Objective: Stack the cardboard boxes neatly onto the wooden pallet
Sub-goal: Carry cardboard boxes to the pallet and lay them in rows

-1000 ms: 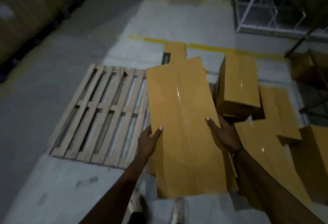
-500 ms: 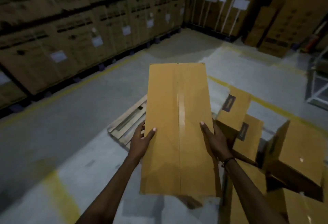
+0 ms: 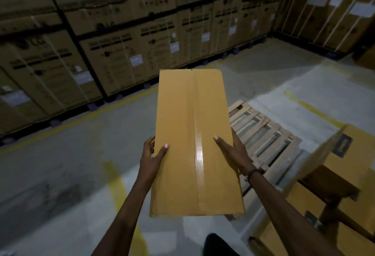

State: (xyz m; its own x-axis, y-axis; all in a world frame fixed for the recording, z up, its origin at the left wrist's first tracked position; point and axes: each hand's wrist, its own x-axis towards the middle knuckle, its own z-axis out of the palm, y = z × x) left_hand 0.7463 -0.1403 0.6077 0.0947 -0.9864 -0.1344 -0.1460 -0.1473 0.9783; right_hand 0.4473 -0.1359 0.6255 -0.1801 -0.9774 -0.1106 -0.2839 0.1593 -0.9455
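Head view: both hands (image 3: 151, 159) gripping box (image 3: 192, 134).

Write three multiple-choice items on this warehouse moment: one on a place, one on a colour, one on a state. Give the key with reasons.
1. Where does the slatted wooden pallet lie relative to the long tan taped cardboard box?
A. To its right, on the floor
B. On top of it
C. Against the wall stacks

2. What colour are the floor lines?
A. Red
B. Yellow
C. Blue

3. How is the box held?
A. By the left hand alone
B. It rests on the pallet
C. By both hands, the right hand too

Key: 1 A, slats show past its right edge; 2 B, stripes are yellow; 3 C, a hand grips each long side.
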